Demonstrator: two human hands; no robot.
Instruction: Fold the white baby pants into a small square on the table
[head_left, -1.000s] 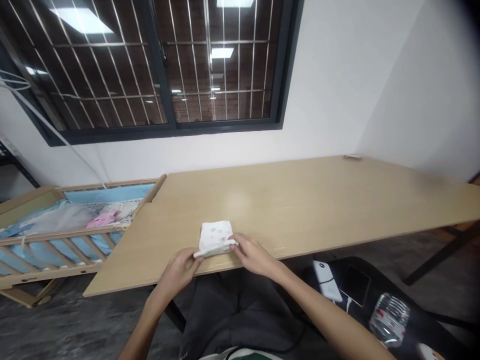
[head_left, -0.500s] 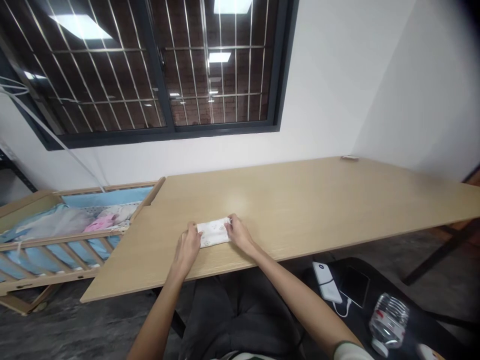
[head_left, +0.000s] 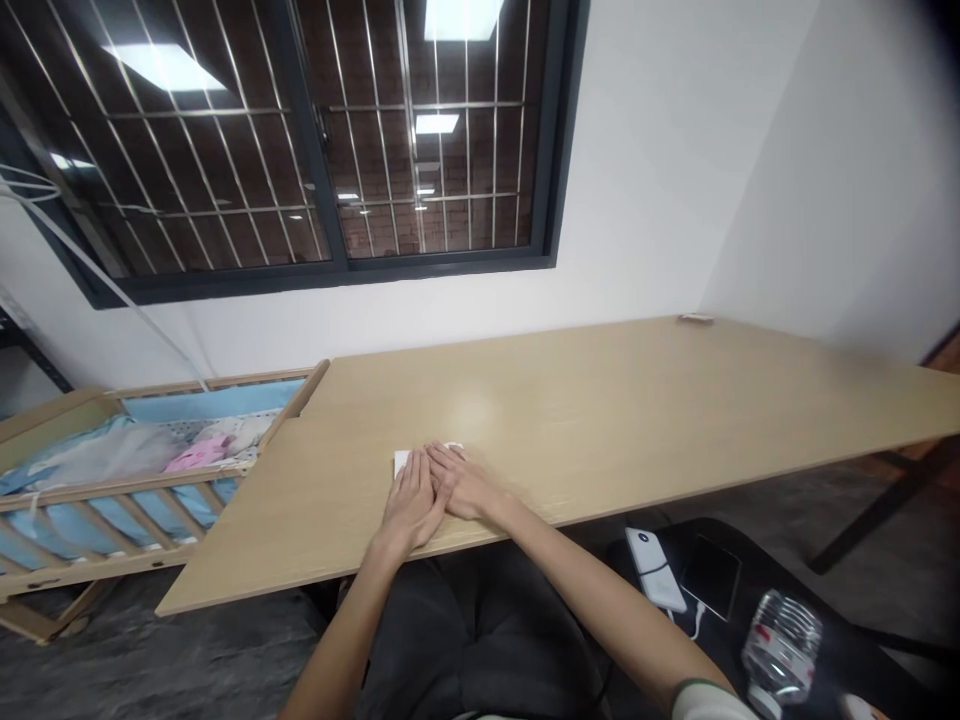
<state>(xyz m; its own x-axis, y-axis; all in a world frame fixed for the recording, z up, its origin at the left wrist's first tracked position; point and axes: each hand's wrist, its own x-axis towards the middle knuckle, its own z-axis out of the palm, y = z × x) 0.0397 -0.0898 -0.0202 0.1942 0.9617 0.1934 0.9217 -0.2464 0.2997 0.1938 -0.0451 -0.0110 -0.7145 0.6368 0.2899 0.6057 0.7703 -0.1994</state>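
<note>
A small folded white cloth [head_left: 401,461] lies on the wooden tabletop [head_left: 570,400] close to its front edge. My left hand [head_left: 412,500] rests flat on the cloth, fingers stretched out and pointing away from me. Beside it, touching it, my right hand [head_left: 459,482] also lies flat over the cloth with its fingers extended. Most of the cloth is hidden beneath both palms; only its left corner and a bit of its far edge show.
A wooden crib [head_left: 161,478] with blue lining and a pink cloth [head_left: 201,453] stands at the left. On a black seat at the lower right are a white power bank [head_left: 655,568], a dark phone [head_left: 711,575] and a plastic bottle [head_left: 781,645]. A barred window is behind.
Both hands have let go of the cloth's two side edges. They have moved together onto its top and now lie flat, covering most of it.
</note>
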